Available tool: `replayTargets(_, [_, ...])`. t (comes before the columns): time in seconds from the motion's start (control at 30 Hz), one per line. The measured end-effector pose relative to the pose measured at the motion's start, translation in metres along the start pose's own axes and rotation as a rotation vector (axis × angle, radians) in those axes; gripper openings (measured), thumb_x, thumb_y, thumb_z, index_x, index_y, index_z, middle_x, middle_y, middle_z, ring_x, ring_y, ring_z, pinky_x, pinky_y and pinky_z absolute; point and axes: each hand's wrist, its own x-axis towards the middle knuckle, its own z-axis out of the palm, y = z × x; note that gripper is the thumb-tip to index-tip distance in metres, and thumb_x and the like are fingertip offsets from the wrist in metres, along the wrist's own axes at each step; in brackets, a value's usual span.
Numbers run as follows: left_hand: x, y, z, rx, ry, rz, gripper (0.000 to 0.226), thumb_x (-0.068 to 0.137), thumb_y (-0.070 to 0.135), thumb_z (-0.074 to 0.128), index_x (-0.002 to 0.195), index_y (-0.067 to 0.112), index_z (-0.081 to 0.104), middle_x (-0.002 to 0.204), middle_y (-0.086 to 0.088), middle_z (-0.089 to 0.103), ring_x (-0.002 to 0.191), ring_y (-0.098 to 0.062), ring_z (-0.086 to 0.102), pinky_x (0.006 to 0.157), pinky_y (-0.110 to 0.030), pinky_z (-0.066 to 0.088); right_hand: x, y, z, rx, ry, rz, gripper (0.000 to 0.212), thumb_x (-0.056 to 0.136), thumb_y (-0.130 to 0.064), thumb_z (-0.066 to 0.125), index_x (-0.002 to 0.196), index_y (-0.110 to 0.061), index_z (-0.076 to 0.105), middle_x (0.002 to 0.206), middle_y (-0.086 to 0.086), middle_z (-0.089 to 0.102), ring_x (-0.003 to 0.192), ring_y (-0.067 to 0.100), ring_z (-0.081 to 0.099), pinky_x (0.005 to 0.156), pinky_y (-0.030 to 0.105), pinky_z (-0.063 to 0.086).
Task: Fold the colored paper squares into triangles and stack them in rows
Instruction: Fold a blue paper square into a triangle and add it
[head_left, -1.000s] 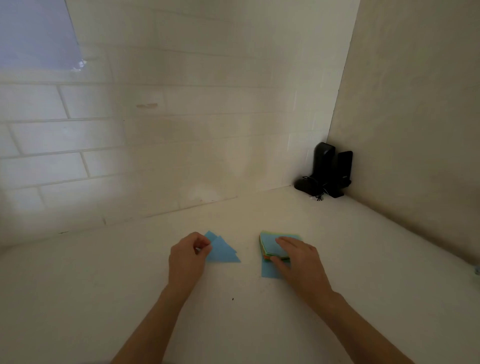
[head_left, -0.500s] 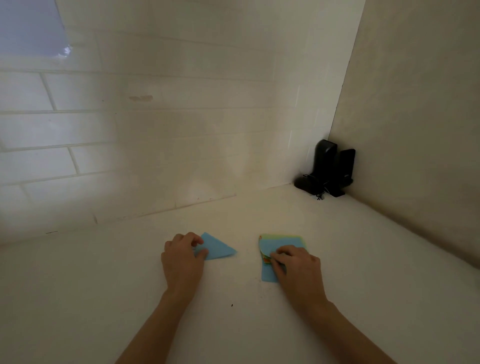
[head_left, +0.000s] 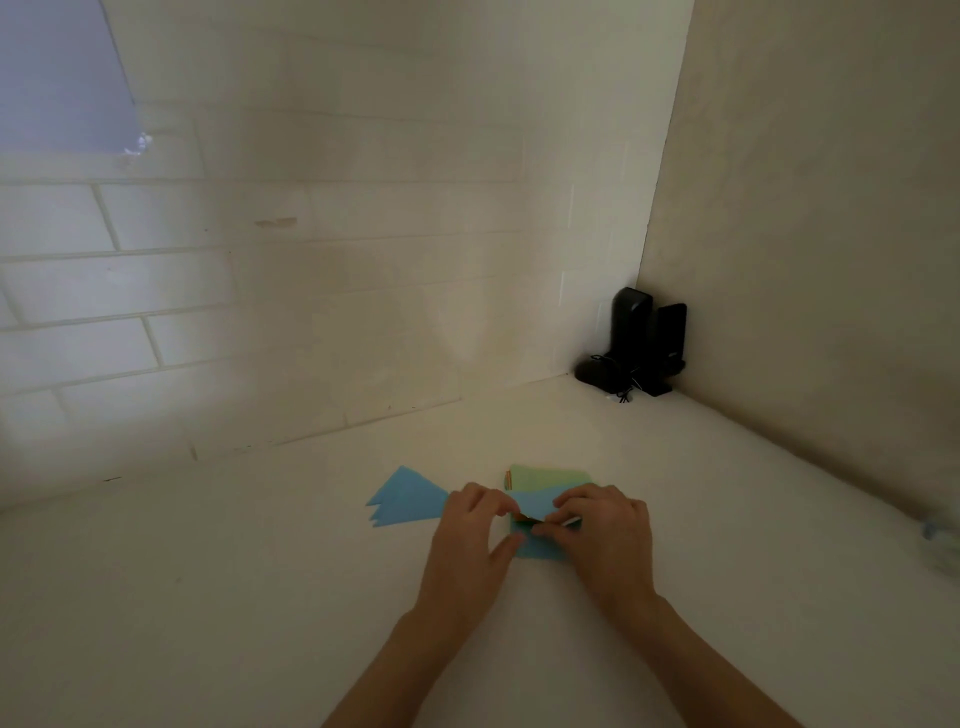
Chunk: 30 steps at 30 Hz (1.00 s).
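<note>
both hands now meet over the stack of colored paper squares, near the middle of the desk. a half second ago the left hand rested on the folded blue triangles; it has left them and moved right to the stack. the triangles lie flat just left of the hands, two points showing at their left side, so they are shifted a little one over the other. the right hand stays at the stack as before, fingers curled. between the two hands a blue sheet is lifted and bent, and both pinch it at its edge; before, only the right hand was peeling it up. the green sheet on top of the stack shows behind the hands. some black devices stand in the far right corner of the desk, against the wall.
</note>
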Motion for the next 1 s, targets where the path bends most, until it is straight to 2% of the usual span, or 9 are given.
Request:
replayTargets(0.1, [-0.005, 0.004, 0.006, 0.002, -0.042, 0.005, 0.03, 0.075, 0.013, 0.07, 0.101, 0.024, 0.06, 0.1, 0.013, 0.049, 0.093, -0.004, 0.045, 0.077, -0.012, 0.04, -0.005, 0.001, -0.007, 0.006, -0.026, -0.014, 0.016, 0.063, -0.032, 0.083, 0.067, -0.032, 0.067, 0.077, -0.015, 0.067, 0.073, 0.008, 0.057, 0.069, 0.028, 0.038])
replayTargets(0.17, [-0.009, 0.005, 0.008, 0.013, -0.065, -0.005, 0.03, 0.077, 0.014, 0.067, 0.104, 0.025, 0.06, 0.101, 0.012, 0.049, 0.094, -0.005, 0.045, 0.078, -0.015, 0.041, -0.008, 0.002, -0.008, 0.018, -0.066, -0.018, 0.009, 0.073, -0.029, 0.076, 0.078, -0.03, 0.068, 0.079, -0.012, 0.068, 0.074, 0.012, 0.058, 0.069, 0.028, 0.042])
replayTargets(0.27, [-0.018, 0.004, 0.009, 0.024, -0.083, -0.054, 0.027, 0.079, 0.015, 0.064, 0.103, 0.025, 0.059, 0.1, 0.011, 0.05, 0.093, -0.007, 0.046, 0.076, -0.016, 0.038, -0.009, 0.002, -0.002, 0.004, -0.091, -0.032, 0.015, 0.08, -0.024, 0.068, 0.094, -0.028, 0.072, 0.087, -0.006, 0.069, 0.08, 0.019, 0.061, 0.071, 0.033, 0.048])
replayTargets(0.4, [-0.03, 0.0, 0.009, 0.01, -0.091, -0.089, 0.02, 0.078, 0.022, 0.058, 0.098, 0.022, 0.06, 0.096, 0.008, 0.052, 0.092, -0.013, 0.05, 0.079, -0.024, 0.043, -0.01, -0.004, 0.003, -0.03, -0.132, -0.025, 0.008, 0.082, -0.03, 0.066, 0.084, -0.028, 0.074, 0.084, -0.005, 0.066, 0.079, 0.019, 0.059, 0.067, 0.034, 0.048])
replayTargets(0.6, [-0.03, -0.006, 0.005, -0.044, -0.097, -0.131, 0.028, 0.077, 0.023, 0.054, 0.104, 0.021, 0.061, 0.1, 0.008, 0.054, 0.096, -0.011, 0.051, 0.084, -0.023, 0.043, -0.01, -0.012, 0.01, 0.058, -0.192, 0.053, 0.012, 0.079, -0.038, 0.069, 0.08, -0.027, 0.073, 0.077, -0.01, 0.06, 0.07, 0.004, 0.05, 0.059, 0.011, 0.032])
replayTargets(0.67, [-0.03, -0.007, 0.005, -0.018, -0.119, -0.112, 0.033, 0.08, 0.024, 0.052, 0.112, 0.022, 0.058, 0.106, 0.005, 0.052, 0.1, -0.01, 0.047, 0.085, -0.019, 0.039, -0.01, -0.009, 0.009, 0.09, -0.239, -0.006, 0.011, 0.082, -0.033, 0.068, 0.082, -0.024, 0.074, 0.077, -0.01, 0.06, 0.071, 0.006, 0.052, 0.062, 0.01, 0.035])
replayTargets(0.73, [-0.03, -0.007, 0.007, 0.0, -0.125, -0.104, 0.036, 0.08, 0.026, 0.049, 0.115, 0.02, 0.058, 0.107, 0.003, 0.051, 0.101, -0.011, 0.045, 0.085, -0.018, 0.038, -0.011, -0.006, 0.007, 0.101, -0.282, -0.051, 0.012, 0.085, -0.027, 0.065, 0.085, -0.019, 0.075, 0.083, -0.003, 0.064, 0.076, 0.011, 0.058, 0.07, 0.021, 0.045])
replayTargets(0.83, [-0.03, -0.008, 0.009, -0.01, -0.102, -0.115, 0.033, 0.079, 0.025, 0.052, 0.111, 0.02, 0.059, 0.104, 0.004, 0.052, 0.097, -0.013, 0.047, 0.083, -0.021, 0.04, -0.011, 0.001, 0.0, 0.107, -0.204, -0.062, 0.012, 0.085, -0.023, 0.065, 0.083, -0.015, 0.074, 0.083, -0.001, 0.066, 0.076, 0.015, 0.061, 0.072, 0.03, 0.05])
replayTargets(1.0, [-0.033, -0.003, 0.003, -0.068, -0.014, -0.057, 0.029, 0.077, 0.024, 0.058, 0.106, 0.024, 0.057, 0.103, 0.015, 0.049, 0.1, -0.006, 0.048, 0.082, -0.021, 0.045, -0.024, 0.003, -0.033, 0.018, 0.025, -0.155, 0.006, 0.082, -0.027, 0.069, 0.085, -0.023, 0.073, 0.083, -0.011, 0.062, 0.077, 0.007, 0.057, 0.068, 0.021, 0.048])
